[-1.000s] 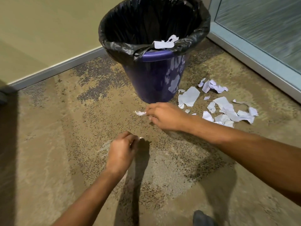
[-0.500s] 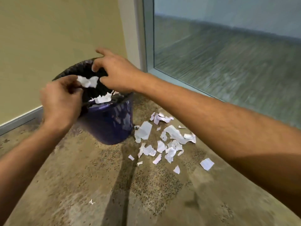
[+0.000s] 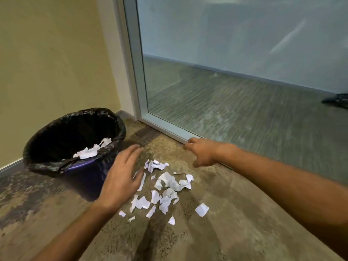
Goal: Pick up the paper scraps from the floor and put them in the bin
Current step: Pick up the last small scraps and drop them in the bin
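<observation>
Carpeted floor (image 3: 216,234) by glass door (image 3: 235,72); paper scraps (image 3: 165,191) scattered beside bin (image 3: 79,178); left hand (image 3: 122,178) released, fingers straight; right hand (image 3: 202,153) loosely curled, grasping nothing.

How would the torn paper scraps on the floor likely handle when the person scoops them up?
The paper scraps look thin and crumpled, so probably floppy and very light. They lie as many loose pieces, so a handful may shed a few. The carpet looks rough, so the flat ones may need pinching at an edge.
</observation>
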